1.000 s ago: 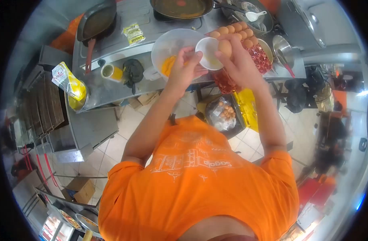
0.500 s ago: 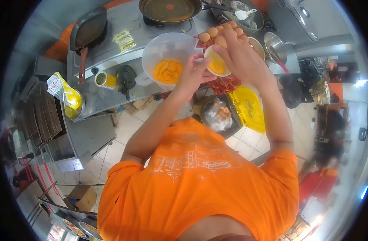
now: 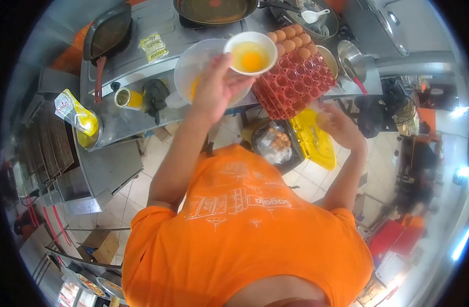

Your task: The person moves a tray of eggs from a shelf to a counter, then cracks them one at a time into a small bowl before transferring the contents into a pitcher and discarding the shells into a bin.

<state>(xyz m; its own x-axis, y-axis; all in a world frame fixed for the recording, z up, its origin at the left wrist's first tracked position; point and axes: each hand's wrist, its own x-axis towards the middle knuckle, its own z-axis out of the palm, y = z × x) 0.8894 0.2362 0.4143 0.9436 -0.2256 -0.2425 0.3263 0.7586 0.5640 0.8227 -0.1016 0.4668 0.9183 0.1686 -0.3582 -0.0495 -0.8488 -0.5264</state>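
Observation:
My left hand (image 3: 212, 92) grips a small white bowl (image 3: 235, 66) by its side, with a raw egg (image 3: 252, 60) in it, yolk whole. The bowl overlaps the right part of a clear plastic jug (image 3: 186, 66), where more yolk shows behind my hand. Smeared by motion, my right hand (image 3: 342, 128) is over the yellow lid (image 3: 311, 135) of a bin, its fingers blurred. Between the hands, a red egg tray (image 3: 296, 84) sits at the counter edge, with several brown eggs (image 3: 289, 36) at its far end.
Below the counter, the bin holds shells and plastic (image 3: 276, 146). A frying pan (image 3: 214, 13) and a grill pan (image 3: 109, 33) stand on the stove. A yellow packet (image 3: 153, 47), a yellow-labelled jar (image 3: 128, 98) and a steel bowl (image 3: 351, 56) are around the worktop.
My left hand has lifted the white bowl up and left, over the jug's side. My right hand has left the bowl and swung down and right, uncovering the red tray.

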